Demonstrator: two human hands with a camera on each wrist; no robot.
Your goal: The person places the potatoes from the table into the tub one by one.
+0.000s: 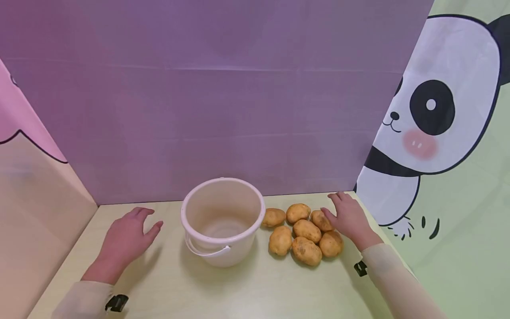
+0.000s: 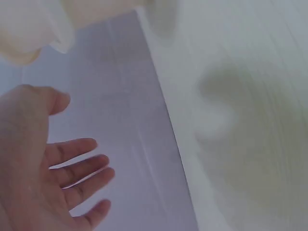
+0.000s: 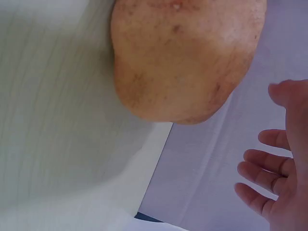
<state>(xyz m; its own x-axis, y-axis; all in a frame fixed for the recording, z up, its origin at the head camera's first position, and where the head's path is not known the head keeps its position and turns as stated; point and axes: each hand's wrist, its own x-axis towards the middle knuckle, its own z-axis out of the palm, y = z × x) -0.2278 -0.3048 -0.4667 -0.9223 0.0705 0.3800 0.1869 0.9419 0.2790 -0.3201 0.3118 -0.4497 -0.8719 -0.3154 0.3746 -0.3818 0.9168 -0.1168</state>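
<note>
A pale pink-white bucket (image 1: 223, 252) with its handle hanging down at the front stands upright in the middle of the table. Several potatoes (image 1: 307, 251) lie grouped to its right; one potato (image 3: 183, 62) looms large in the right wrist view. My left hand (image 1: 126, 237) hovers left of the bucket, apart from it, fingers spread and holding nothing. At the right side of the potatoes my right hand (image 1: 349, 217) is held with loose, parted fingers. Its thumb overlaps the far right potato in the head view, but the right wrist view shows nothing gripped.
The light wooden table (image 1: 223, 292) ends at a purple backdrop (image 1: 235, 110) behind the bucket. A panel with a printed panda (image 1: 458, 146) borders the right side, and a pink and beige panel (image 1: 36, 199) the left. Dark wrist devices sit on both sleeves.
</note>
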